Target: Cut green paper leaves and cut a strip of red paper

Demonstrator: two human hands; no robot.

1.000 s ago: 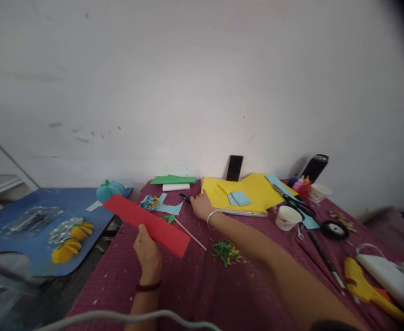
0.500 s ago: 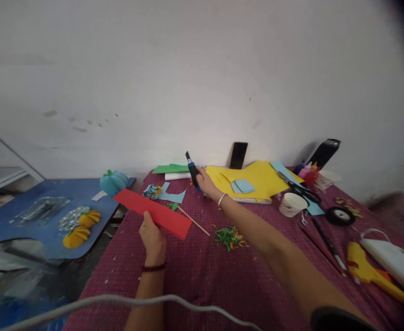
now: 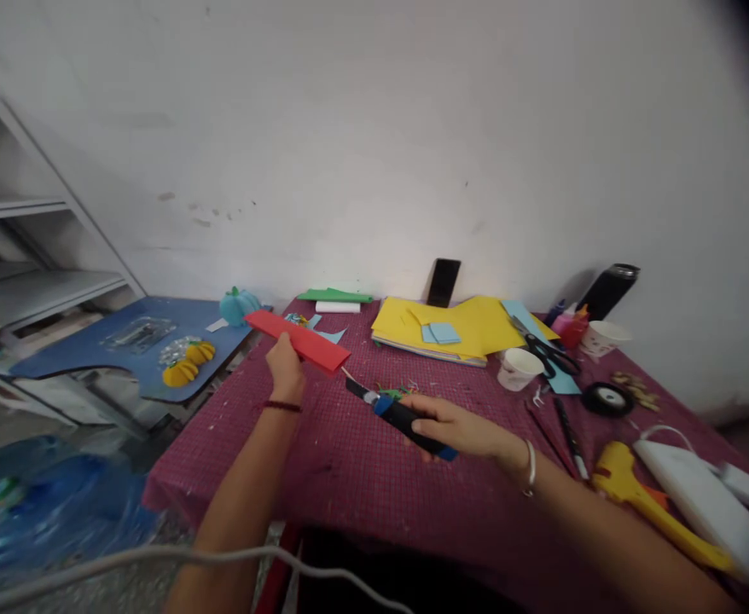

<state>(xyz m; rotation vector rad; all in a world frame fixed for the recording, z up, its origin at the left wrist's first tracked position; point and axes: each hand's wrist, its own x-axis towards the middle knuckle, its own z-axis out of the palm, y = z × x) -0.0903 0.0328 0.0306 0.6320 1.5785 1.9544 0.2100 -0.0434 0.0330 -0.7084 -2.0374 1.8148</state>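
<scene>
My left hand [image 3: 284,368] grips a folded strip of red paper [image 3: 304,343] by its near edge, holding it above the table. In my right hand [image 3: 448,426] is a utility knife [image 3: 406,422] with a black and blue handle. Its dark blade points left, just below the right end of the red paper and apart from it. Behind the knife lie green and yellow paper shreds [image 3: 400,392], partly hidden. Light blue paper scraps [image 3: 331,335] show behind the red paper.
Yellow sheets [image 3: 438,328] lie at the back by a leaning phone [image 3: 444,282]. To the right are a paper cup [image 3: 519,369], scissors [image 3: 544,348], a tape roll [image 3: 607,398] and a yellow glue gun [image 3: 656,503]. A white cable [image 3: 221,557] crosses the front.
My right hand has brought the utility knife down and nearer, and the blade has swung from pointing up to pointing left. The red paper sits slightly higher in view, and the view has shifted.
</scene>
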